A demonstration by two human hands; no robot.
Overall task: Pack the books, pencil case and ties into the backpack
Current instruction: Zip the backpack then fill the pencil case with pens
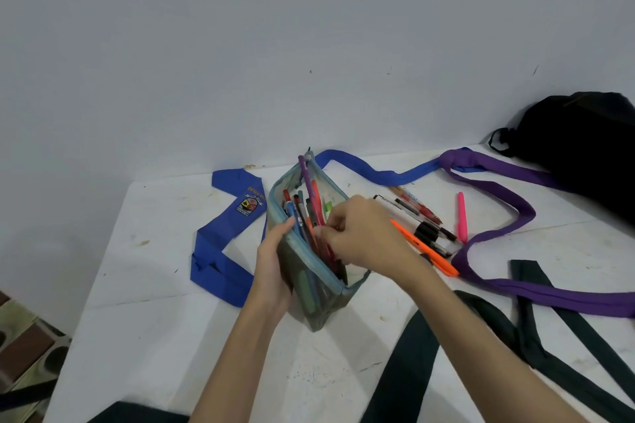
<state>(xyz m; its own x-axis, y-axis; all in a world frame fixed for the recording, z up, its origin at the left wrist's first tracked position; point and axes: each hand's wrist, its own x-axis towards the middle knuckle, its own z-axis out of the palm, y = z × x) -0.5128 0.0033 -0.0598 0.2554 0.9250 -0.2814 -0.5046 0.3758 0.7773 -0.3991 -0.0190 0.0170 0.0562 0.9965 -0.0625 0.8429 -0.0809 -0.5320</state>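
A see-through pencil case [311, 299] with a blue zip edge stands open in the middle of the white table [154, 319], full of several pens. My left hand [273, 268] grips its left wall. My right hand [360, 233] reaches into the opening and pinches pens there. Loose pens [429, 227] lie to the right of the case, among them an orange marker and a pink one. A blue tie [220, 251], a purple tie [508, 209] and a dark green tie [549, 330] are spread over the table. The black backpack [584, 144] sits at the far right.
A pale wall runs directly behind the table. The table's left edge drops to a tiled floor [24, 347] at the lower left. A dark object [137, 414] shows at the bottom edge.
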